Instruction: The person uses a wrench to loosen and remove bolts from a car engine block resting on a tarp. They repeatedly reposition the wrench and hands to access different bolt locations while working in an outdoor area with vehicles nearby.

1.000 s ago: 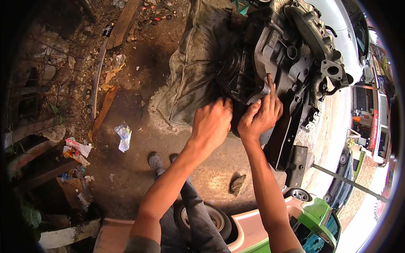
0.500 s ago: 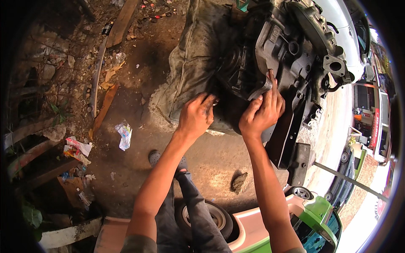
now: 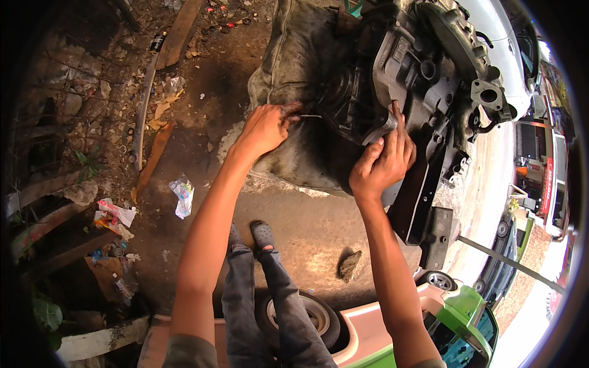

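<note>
A dark, greasy engine [image 3: 399, 61] with a silver-grey metal housing rests in front of me at the upper right. My right hand [image 3: 383, 162] grips the curved lower edge [image 3: 381, 130] of that housing, thumb on one side and fingers on the other. To its left, my left hand [image 3: 267, 130] is closed in a pinch around a thin metal rod [image 3: 310, 116]. The rod points right, toward the engine's dark round part [image 3: 337, 92]. I cannot make out whether its tip touches the engine. Black grease marks the left fingertips.
A stained grey cloth sheet [image 3: 279, 80] lies under and beside the engine. A stone [image 3: 350, 265] sits on the dirt floor, near my shoes [image 3: 262, 234]. Wooden planks [image 3: 180, 34] and litter [image 3: 182, 196] line the left. Behind my legs is a pink and green vehicle [image 3: 380, 331].
My left hand has moved up and to the left, and the thin rod in it now shows. One shoe has come forward. My right hand stays on the housing edge.
</note>
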